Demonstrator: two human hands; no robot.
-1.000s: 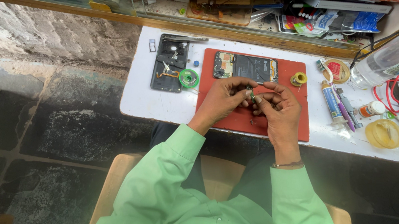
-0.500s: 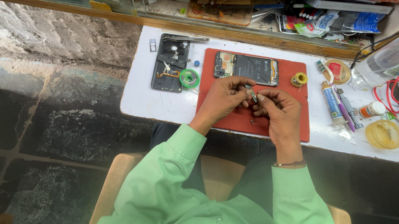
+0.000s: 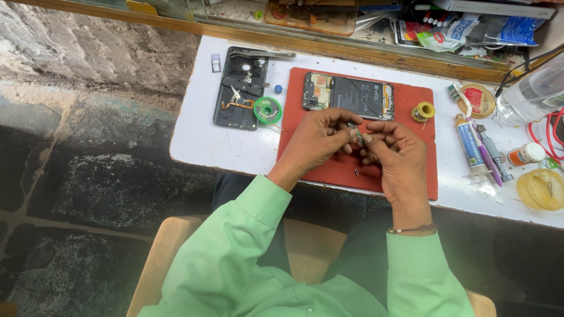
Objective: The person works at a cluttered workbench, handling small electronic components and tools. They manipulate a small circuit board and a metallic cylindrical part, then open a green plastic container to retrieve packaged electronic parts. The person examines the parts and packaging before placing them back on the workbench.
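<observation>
sleeves of green cloth nearest us, both forearms running up onto the red mat. our left hand and right hand meet over the mat's middle, fingers curled inward, thumbs and forefingers pinching a small metal part between them; it is too small for us to tell its axis. beyond, an opened phone lies flat on the mat, long axis left to right. left of the mat, on the white table, a dark back cover and a green solder spool.
</observation>
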